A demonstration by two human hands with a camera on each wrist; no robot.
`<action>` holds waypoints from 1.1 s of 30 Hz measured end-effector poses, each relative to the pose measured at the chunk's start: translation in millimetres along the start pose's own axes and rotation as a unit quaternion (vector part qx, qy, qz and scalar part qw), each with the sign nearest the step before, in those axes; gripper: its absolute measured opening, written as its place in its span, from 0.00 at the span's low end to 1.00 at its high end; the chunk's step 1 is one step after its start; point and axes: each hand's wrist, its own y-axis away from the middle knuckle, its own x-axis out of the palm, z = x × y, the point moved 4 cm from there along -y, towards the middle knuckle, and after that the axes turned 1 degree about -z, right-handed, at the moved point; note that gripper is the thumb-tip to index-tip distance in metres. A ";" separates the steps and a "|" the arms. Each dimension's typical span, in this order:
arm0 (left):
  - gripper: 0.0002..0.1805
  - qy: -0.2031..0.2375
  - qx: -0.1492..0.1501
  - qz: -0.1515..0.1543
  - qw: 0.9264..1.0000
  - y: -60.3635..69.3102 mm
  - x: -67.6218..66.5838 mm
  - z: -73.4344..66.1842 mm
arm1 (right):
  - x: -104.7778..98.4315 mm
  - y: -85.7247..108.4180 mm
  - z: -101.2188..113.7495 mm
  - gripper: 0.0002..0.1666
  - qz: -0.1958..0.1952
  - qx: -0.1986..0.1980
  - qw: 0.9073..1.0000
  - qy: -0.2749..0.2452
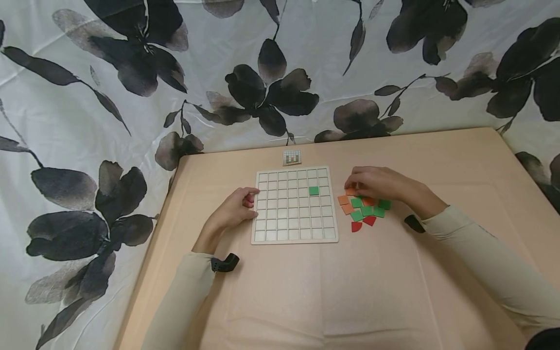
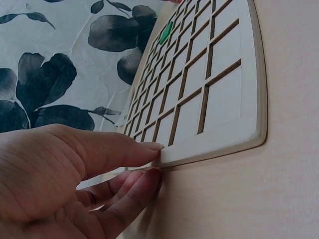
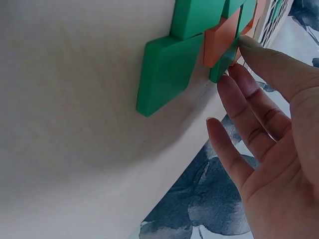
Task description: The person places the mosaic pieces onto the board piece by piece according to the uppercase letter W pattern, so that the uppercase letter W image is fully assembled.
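Note:
A white board (image 1: 288,241) with a square grid lies on the table, one green square tile (image 1: 313,191) in its upper right part. My left hand (image 1: 236,209) holds the board's left edge; in the left wrist view the thumb (image 2: 127,152) rests on the rim and curled fingers lie beside it. Right of the board, my right hand (image 1: 378,182) reaches over loose tiles. In the right wrist view its thumb and fingertips close around a green tile (image 3: 217,73) beside an orange tile (image 3: 223,40). From the head view, the hand hides that tile.
Loose orange tiles (image 1: 343,200), green tiles (image 1: 366,211) and two red rounded pieces (image 1: 356,227) lie right of the board. A small patterned card (image 1: 291,157) sits behind it. Flowered cloth (image 1: 271,97) hangs along the table's far and left edges.

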 end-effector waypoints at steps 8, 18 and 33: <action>0.37 -0.006 0.002 0.002 1.000 -1.4 -0.4 1.6 | 1.2 -3.1 1.3 0.16 0.001 -0.003 1.000 0.010; 0.37 -0.005 0.005 0.000 1.000 -1.4 0.0 1.6 | -1.1 -5.3 -1.1 0.16 0.005 0.006 1.000 0.019; 0.36 0.008 0.003 -0.003 1.000 0.1 0.5 2.1 | -0.8 -6.8 -6.6 0.15 0.000 0.024 0.999 0.033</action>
